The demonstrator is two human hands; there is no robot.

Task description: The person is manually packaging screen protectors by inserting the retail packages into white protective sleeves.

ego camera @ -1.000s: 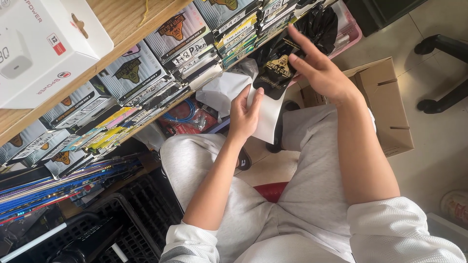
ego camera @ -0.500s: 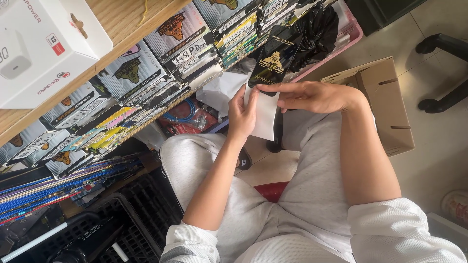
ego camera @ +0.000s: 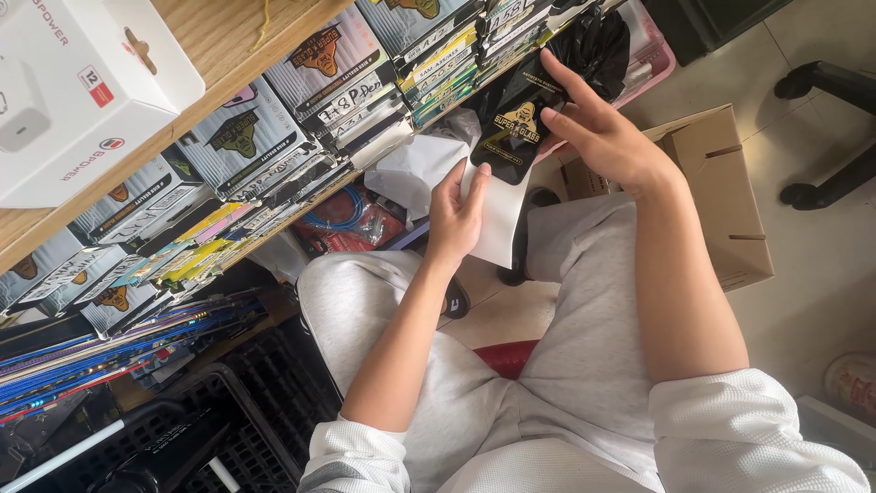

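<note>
Left hand: I see my left hand (ego camera: 456,212) pinched shut on a white sleeve (ego camera: 497,224), thumb on its face, holding it above my lap.
Right hand: my right hand (ego camera: 607,137) has its fingers spread and loosely curled round the upper end of a black flat packet (ego camera: 513,132).
Packet position: it sits just above the sleeve's top edge, touching or overlapping it; I cannot tell which.
Long axis: packet and sleeve run in line, slanting up towards the shelf of stacked packets (ego camera: 274,146).
Nearer hand: the right hand is on the packet, the left just below it.
</note>
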